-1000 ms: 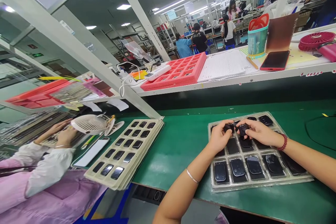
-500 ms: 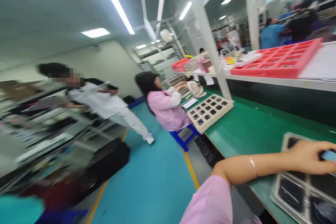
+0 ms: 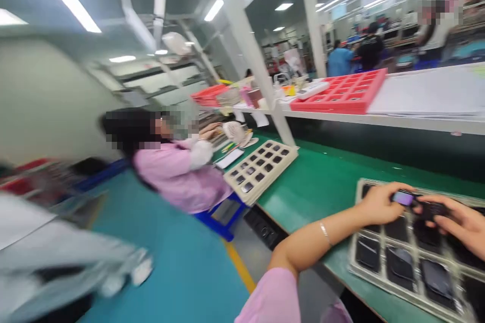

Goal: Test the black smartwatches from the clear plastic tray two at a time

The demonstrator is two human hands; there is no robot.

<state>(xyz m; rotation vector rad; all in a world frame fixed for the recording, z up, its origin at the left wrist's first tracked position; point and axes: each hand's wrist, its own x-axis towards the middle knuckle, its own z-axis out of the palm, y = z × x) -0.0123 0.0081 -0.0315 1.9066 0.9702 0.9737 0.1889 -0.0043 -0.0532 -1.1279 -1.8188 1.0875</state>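
Observation:
My left hand point(image 3: 381, 205) is closed on a small dark device with a lit purplish screen point(image 3: 403, 198). Close beside it, my right hand point(image 3: 462, 222) pinches a small black round-edged piece point(image 3: 432, 210); whether the two pieces touch I cannot tell. Both hands are above a pale plastic tray point(image 3: 354, 262) on the green bench. Flat dark rounded-square pieces, such as this one point(image 3: 436, 278), lie in its compartments. The right edge of the picture cuts off part of the tray and of my right hand.
A second pale tray point(image 3: 248, 197) of dark pieces stands farther along the green bench point(image 3: 314, 176). Past it sits a co-worker in pink point(image 3: 182, 174) on a blue stool. Red trays point(image 3: 341, 96) and papers point(image 3: 428, 93) occupy the shelf. Another person's legs point(image 3: 76, 247) show at left.
The view has swung to the right. My right hand with the black piece has come into the picture, beside the device in my left hand. The walking person is now mostly cut off at left.

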